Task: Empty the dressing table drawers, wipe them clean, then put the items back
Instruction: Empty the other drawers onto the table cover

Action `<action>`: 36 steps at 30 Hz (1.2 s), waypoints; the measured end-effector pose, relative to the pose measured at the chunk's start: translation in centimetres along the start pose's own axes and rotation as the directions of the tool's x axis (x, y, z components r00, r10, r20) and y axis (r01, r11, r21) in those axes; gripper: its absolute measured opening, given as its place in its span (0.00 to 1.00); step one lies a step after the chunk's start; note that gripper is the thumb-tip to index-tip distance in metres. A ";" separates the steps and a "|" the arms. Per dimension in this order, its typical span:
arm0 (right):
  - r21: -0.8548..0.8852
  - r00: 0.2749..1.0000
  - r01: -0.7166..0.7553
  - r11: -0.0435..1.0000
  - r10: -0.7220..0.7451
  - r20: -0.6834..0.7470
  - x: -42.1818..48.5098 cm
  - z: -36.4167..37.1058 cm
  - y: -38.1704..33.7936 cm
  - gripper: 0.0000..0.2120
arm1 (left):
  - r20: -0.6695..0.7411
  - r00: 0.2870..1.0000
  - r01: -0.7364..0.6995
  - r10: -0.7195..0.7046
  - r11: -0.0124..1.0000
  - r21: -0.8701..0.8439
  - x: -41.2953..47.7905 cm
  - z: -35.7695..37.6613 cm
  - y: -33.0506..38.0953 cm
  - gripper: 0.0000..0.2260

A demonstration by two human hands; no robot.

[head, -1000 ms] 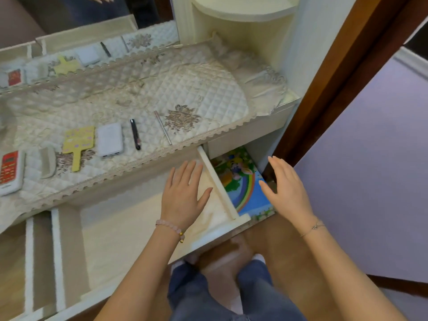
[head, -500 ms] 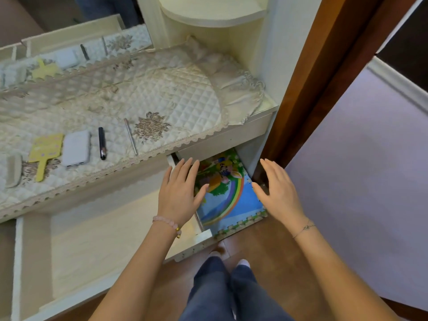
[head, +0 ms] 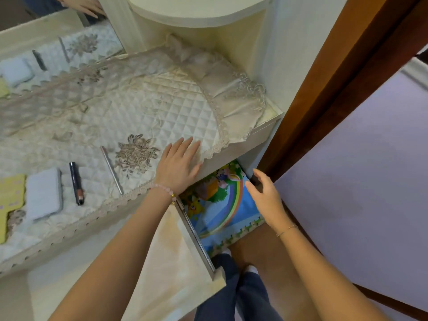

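Observation:
The cream drawer (head: 199,242) stands pulled out below the dressing table, its inside bare. My left hand (head: 177,166) lies flat with straight fingers on the quilted cloth (head: 162,107) at the table's front edge. My right hand (head: 266,198) hovers open over the colourful rainbow mat (head: 222,205) beside the drawer's right wall, holding nothing. On the cloth lie a dark pencil (head: 76,183), a thin silver stick (head: 111,170), a white case (head: 44,193) and a yellow comb (head: 9,198).
A mirror (head: 46,42) at the back reflects the items. A rounded shelf (head: 196,12) hangs above the table's right end. A brown door frame (head: 335,89) and a lilac wall (head: 370,170) close in on the right. My legs stand below the drawer.
My left hand rose from the drawer's inside up onto the cloth at the table edge. My right hand shifted slightly forward over the mat. The view swung to the right.

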State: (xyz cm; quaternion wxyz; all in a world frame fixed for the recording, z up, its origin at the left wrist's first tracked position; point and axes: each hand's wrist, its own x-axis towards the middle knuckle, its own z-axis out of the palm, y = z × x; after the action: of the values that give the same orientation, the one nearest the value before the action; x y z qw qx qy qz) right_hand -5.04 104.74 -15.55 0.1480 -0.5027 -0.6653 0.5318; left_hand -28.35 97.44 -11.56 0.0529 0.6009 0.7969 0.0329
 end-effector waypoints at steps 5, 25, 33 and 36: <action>0.573 0.893 -0.448 0.686 0.379 0.243 5.7 4.3 1.2 0.20 | 0.100 0.992 -0.081 0.078 0.997 0.019 3.2 2.2 -3.7 0.32; 0.860 0.741 -0.510 0.010 0.513 0.433 12.7 10.9 2.5 0.23 | -0.270 0.943 -0.190 0.195 0.981 0.045 3.5 5.7 -5.4 0.24; 0.864 0.710 -0.503 -0.010 0.566 0.420 8.2 8.8 5.8 0.28 | -0.206 0.964 -0.162 0.166 0.986 0.039 3.2 5.3 -5.0 0.24; 0.860 0.681 -0.511 -0.012 0.604 0.413 5.9 7.6 7.3 0.29 | -0.211 0.969 -0.123 0.128 0.992 0.037 2.5 4.8 -4.2 0.21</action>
State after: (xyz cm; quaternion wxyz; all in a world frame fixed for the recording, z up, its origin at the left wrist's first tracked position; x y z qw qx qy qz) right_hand -9.56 104.82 -26.77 0.2155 -0.5506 0.0523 0.8047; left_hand -32.42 98.68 -16.96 -0.0421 0.6435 0.7588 0.0908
